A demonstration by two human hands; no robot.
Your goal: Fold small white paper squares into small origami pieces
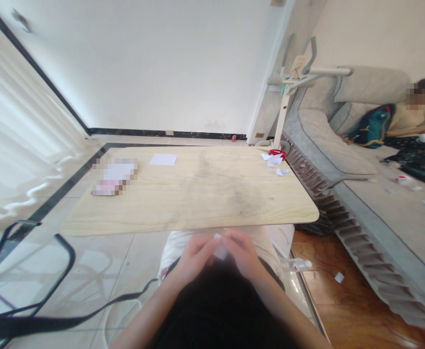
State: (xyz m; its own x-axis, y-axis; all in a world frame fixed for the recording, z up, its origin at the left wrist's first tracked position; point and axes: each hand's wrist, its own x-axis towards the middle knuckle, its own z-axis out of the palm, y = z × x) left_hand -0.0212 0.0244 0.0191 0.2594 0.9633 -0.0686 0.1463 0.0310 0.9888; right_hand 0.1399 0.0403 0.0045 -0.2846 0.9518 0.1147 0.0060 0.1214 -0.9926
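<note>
Between my two hands, above my lap and just short of the table's near edge, is a small piece of white paper (220, 248). My left hand (198, 254) pinches its left side, and my right hand (240, 249) pinches the right side. The fingertips nearly meet over the paper, and how it is folded is too blurred to tell. On the wooden table (183, 194) a flat white sheet of paper (163, 159) lies toward the far left. Several folded white paper pieces (273, 160) sit at the far right corner, beside a red-handled object (278, 154).
A blurred-out stack (115, 178) lies on the table's left side. Right of the table stand a white metal frame (284, 111) and a grey sofa (336, 145), where a person sits near a blue backpack (375, 127). A plastic bottle (300, 264) lies low at right.
</note>
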